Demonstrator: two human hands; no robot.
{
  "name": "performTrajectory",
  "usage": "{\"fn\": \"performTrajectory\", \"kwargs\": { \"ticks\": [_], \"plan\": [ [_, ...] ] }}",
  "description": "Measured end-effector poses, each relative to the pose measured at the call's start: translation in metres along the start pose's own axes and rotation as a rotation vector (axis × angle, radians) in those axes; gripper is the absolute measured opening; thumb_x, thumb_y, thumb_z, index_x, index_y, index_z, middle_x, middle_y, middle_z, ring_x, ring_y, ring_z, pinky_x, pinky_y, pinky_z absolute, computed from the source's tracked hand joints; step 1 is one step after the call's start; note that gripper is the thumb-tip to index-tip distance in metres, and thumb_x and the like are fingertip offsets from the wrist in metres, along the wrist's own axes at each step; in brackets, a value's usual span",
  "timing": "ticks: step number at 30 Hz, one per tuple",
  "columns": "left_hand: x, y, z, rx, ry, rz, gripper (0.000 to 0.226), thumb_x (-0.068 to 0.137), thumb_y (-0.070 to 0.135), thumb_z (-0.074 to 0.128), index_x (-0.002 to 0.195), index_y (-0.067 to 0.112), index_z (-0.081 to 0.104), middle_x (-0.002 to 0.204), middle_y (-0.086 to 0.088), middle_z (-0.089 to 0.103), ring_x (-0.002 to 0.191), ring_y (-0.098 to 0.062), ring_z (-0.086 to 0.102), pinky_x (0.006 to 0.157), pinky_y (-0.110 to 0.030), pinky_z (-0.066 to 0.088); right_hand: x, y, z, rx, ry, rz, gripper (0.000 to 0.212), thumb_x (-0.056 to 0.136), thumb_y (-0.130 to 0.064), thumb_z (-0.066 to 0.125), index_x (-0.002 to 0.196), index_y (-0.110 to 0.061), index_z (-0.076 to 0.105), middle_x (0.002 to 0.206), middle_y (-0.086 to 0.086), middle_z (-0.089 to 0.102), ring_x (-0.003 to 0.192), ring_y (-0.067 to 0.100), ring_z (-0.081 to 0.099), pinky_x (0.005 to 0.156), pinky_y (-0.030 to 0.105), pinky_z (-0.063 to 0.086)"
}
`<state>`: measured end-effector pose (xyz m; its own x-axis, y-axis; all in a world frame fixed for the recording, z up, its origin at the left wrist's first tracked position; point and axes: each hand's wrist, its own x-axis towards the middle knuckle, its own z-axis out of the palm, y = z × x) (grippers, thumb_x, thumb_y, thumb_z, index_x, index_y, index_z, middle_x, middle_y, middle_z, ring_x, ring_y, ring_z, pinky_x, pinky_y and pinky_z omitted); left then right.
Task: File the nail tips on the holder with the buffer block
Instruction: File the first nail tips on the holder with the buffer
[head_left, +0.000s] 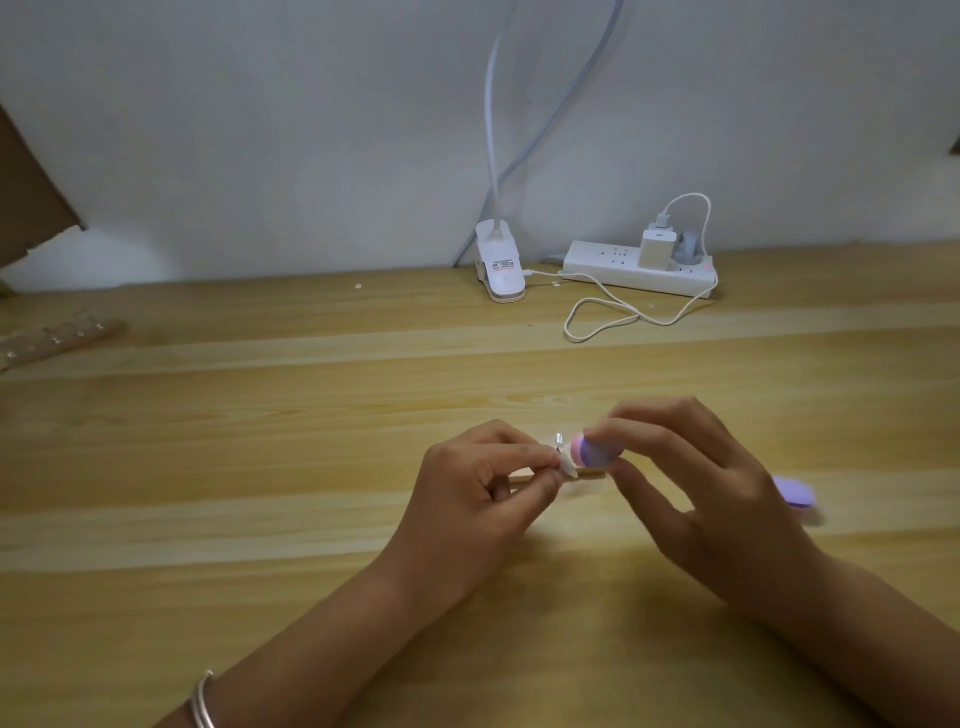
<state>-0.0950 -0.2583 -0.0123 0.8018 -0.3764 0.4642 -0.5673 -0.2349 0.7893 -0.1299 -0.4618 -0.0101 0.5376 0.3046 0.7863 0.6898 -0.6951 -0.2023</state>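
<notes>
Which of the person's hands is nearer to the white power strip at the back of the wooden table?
Right. The right hand lies almost straight in front of the white power strip; the left hand sits further left.

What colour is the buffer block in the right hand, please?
Purple with a pink end, seen in the head view: buffer block, right hand.

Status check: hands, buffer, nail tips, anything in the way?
Left hand pinching the nail-tip holder. Right hand gripping the buffer block, pressed at a nail tip. Nothing in the way.
</notes>
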Motion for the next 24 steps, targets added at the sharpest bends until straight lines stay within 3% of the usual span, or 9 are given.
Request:
{"fn": "performTrajectory", "kwargs": {
  "ticks": [5,9,12,14,19,24],
  "plan": [
    [0.0,0.004,-0.002,0.017,-0.058,0.063,0.012,0.086,0.011,0.072,0.096,0.015,0.079,0.086,0.003,0.069,0.049,-0.008,0.048,0.049,-0.019,0.037,-0.002,-0.006,0.004,0.056,-0.045,-0.067,0.026,0.09,0.006,0.065,0.113,-0.007,0.065,0.112,0.005,0.061,0.101,0.024,0.063,0.092,0.029,0.049],
    [0.0,0.003,-0.001,-0.013,-0.046,0.028,0.011,0.085,0.005,0.073,0.09,0.013,0.079,0.086,0.004,0.07,0.046,-0.003,0.04,0.049,-0.015,0.033,0.0,0.006,-0.002,-0.002,-0.006,0.01,0.019,0.092,-0.002,0.063,0.11,-0.005,0.068,0.108,0.011,0.066,0.1,0.026,0.065,0.089,0.038,0.052],
    [0.0,0.002,-0.001,-0.049,-0.056,0.014,0.011,0.085,0.01,0.072,0.094,0.014,0.079,0.087,0.004,0.069,0.045,-0.004,0.04,0.047,-0.018,0.032,-0.003,-0.001,0.002,0.08,-0.041,-0.052,0.024,0.093,0.001,0.063,0.114,-0.01,0.061,0.112,0.008,0.065,0.106,0.023,0.062,0.094,0.031,0.05],
    [0.0,0.001,-0.001,-0.065,-0.059,-0.002,0.012,0.086,0.013,0.072,0.095,0.015,0.079,0.087,0.005,0.069,0.043,-0.01,0.039,0.046,-0.019,0.031,-0.003,-0.004,0.006,0.08,-0.081,-0.074,0.02,0.092,0.005,0.062,0.11,-0.004,0.065,0.111,0.009,0.065,0.103,0.025,0.062,0.094,0.029,0.048],
    [0.002,-0.002,0.0,-0.153,-0.031,-0.08,0.013,0.085,0.004,0.072,0.088,0.014,0.079,0.084,0.007,0.068,0.039,-0.005,0.029,0.044,-0.017,0.025,0.0,0.003,0.004,0.066,-0.024,0.045,0.013,0.091,0.001,0.063,0.104,-0.001,0.069,0.106,0.007,0.066,0.099,0.025,0.064,0.091,0.035,0.05],
    [0.001,0.002,-0.002,-0.136,-0.043,-0.063,0.01,0.085,0.009,0.072,0.088,0.014,0.079,0.086,0.003,0.069,0.039,-0.004,0.031,0.044,-0.019,0.025,0.0,-0.003,0.007,0.035,-0.07,-0.052,0.016,0.087,0.008,0.066,0.1,0.001,0.072,0.106,0.01,0.068,0.098,0.028,0.065,0.092,0.03,0.049]
  ]
}}
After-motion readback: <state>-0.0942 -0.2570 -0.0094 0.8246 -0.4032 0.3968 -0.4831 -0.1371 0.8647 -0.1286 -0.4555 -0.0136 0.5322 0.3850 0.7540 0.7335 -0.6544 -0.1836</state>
